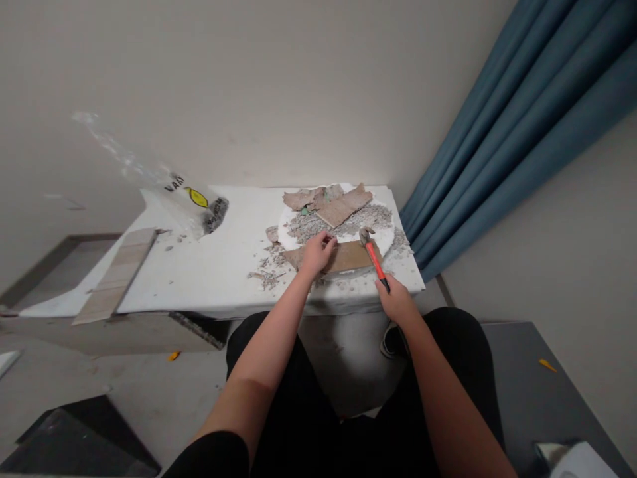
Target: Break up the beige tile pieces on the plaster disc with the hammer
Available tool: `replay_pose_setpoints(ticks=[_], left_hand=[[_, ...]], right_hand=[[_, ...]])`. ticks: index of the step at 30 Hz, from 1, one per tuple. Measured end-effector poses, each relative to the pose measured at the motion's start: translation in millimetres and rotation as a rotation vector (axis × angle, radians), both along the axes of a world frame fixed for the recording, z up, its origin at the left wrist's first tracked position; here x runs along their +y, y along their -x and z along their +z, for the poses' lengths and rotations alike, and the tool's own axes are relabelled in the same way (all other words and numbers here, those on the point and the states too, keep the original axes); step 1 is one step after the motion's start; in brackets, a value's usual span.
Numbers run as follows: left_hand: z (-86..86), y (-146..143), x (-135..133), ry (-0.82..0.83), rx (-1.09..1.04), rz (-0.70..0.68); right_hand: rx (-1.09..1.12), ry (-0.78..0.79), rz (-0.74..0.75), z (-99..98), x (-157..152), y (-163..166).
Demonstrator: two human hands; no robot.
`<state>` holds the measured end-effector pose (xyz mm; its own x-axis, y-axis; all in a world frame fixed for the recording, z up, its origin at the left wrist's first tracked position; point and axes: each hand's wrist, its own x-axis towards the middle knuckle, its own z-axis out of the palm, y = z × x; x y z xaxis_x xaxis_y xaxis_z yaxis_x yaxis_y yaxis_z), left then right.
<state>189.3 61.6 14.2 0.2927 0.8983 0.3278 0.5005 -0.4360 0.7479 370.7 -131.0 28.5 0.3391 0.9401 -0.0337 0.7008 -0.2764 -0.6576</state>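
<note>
My right hand [398,299] grips the black end of a claw hammer [374,257] with a red handle; its metal head rests over or just above a flat brown board piece [353,256]. Beside it, my left hand [318,253] lies over the left part of that board, with fingers curled and fingertips together; anything between them is too small to make out. Beyond both hands, grey crumbled rubble [308,228] covers a round white surface [393,232]. Larger broken brown slabs [346,206] lie on top of the rubble at the back.
The white-covered table [199,279] stands against a wall. On its left are a clear plastic bag [184,206] with a yellow print and a long cardboard strip [119,272]. Loose crumbs [269,279] lie left of my hands. A blue curtain [478,139] hangs at right.
</note>
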Motion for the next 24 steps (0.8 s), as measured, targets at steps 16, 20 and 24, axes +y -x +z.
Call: replay_pose_setpoints(ticks=[16,20,24], left_hand=[[-9.2,-16.3,4.4,-0.007,0.139,0.012],[-9.9,-16.6,4.7,-0.014,0.149,0.013],[-10.1,-16.1,3.3,-0.037,0.138,-0.004]], right_hand=[[0.027,0.016,0.000,2.3,-1.6,0.2],[0.025,0.012,0.000,2.4,-2.1,0.9],[0.020,0.014,-0.011,4.2,-0.9,1.4]])
